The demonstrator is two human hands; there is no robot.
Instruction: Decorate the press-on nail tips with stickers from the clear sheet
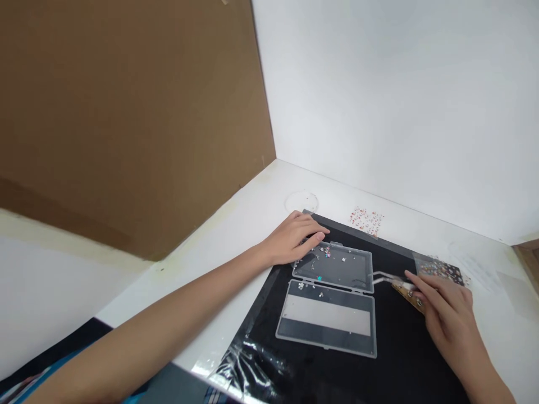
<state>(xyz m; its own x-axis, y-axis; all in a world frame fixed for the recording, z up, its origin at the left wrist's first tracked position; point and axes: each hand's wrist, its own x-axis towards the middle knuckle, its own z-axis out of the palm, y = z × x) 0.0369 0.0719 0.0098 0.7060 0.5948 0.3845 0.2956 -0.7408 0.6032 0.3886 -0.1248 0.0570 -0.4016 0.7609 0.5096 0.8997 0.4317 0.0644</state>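
An opened clear plastic case (326, 348) lies flat on the black mat, hinge in the middle. Small shiny gems (327, 253) are scattered in its far half, with a few more in the near half. My left hand (297, 238) lies with fingers stretched over the far left corner of the case, the thumb at its rim. In my right hand (446, 308) is a pair of bent-tip tweezers (385, 278), pinched between thumb and fingers. Its tips are at the case's right edge. A gold-brown piece with small gems (406, 293) lies partly hidden beneath that hand.
A clear sheet with red specks (366, 220) lies at the mat's far edge. Another sheet of mixed gems (442, 270) is beyond my right hand. A pale ring (301, 193) sits on the white table (252, 224). A brown panel (126, 112) and white wall (400, 101) bound the table.
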